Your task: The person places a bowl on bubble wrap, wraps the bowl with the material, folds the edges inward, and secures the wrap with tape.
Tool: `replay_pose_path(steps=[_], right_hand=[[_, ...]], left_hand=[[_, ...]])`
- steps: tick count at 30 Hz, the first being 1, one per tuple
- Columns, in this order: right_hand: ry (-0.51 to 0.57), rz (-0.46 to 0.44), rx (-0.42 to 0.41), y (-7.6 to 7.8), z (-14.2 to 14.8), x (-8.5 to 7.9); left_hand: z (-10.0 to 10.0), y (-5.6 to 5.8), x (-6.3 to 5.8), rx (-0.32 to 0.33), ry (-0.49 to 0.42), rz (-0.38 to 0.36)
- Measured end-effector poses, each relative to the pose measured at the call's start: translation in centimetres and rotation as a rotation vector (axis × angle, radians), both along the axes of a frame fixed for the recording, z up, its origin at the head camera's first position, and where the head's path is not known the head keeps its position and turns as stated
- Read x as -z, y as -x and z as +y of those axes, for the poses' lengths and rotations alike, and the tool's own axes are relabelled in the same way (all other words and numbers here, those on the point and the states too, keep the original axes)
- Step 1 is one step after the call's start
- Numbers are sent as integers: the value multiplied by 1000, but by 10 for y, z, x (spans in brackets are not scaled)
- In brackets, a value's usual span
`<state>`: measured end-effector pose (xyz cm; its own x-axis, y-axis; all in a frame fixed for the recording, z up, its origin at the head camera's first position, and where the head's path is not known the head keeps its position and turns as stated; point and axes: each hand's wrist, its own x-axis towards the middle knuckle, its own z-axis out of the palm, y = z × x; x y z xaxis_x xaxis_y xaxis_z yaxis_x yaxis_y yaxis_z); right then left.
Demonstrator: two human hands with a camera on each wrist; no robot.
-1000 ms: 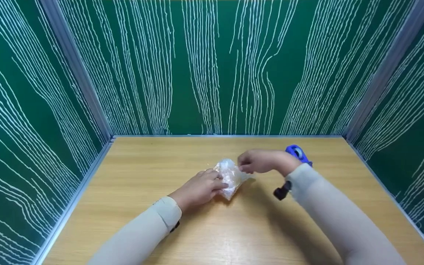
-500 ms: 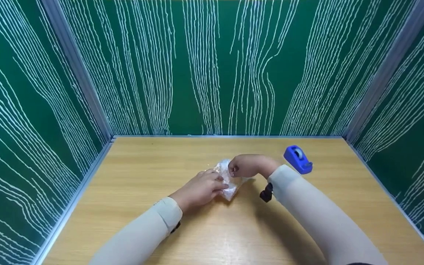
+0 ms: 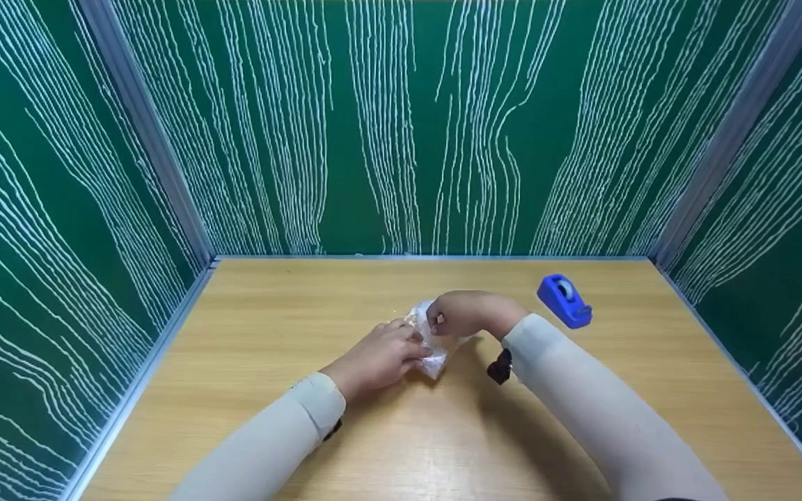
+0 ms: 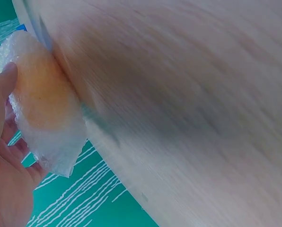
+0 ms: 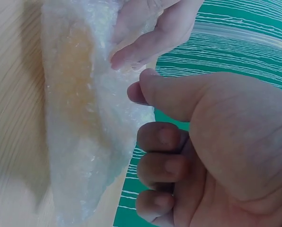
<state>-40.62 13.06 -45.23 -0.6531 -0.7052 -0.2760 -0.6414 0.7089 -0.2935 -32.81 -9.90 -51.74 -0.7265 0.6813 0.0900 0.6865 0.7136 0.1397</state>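
Observation:
A bubble-wrap packet (image 3: 434,365) with something orange inside lies at the middle of the table. My left hand (image 3: 381,355) grips its left side. In the left wrist view, the thumb rests on the face of the packet (image 4: 46,94) and the fingers reach behind it. My right hand (image 3: 464,313) is over the packet's upper right part, the fingers curled and the thumb against the index finger. In the right wrist view, a small, clear, ridged bit like a tape end (image 5: 135,65) shows between both hands' fingertips. What the right fingertips pinch is mostly hidden.
A blue tape dispenser (image 3: 564,301) with a roll in it stands on the wooden table (image 3: 269,299), right of my right hand. Green panels (image 3: 373,139) with white wavy lines enclose the back and both sides.
Over the second, my right hand has moved left from the packet's right edge to over the packet, uncovering the dispenser. The left hand stays on the packet.

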Motion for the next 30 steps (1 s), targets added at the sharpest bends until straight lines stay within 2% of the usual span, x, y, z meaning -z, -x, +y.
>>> replay_pose_path(steps=[8,14,17,24,30], right_hand=[[-39,5,90,-1,-4,6],[-50,130,79,-2,-8,13],[-49,138,116,-4,-9,14],[-62,175,137,-6,-11,20],[-82,168,157,-7,-12,18]], left_hand=[[0,0,1,-21,-27,-35],[-1,0,1,-26,-40,-51],[-1,0,1,-27,-50,-52],[-1,1,4,28,-27,69],[0,0,4,21,-20,72]])
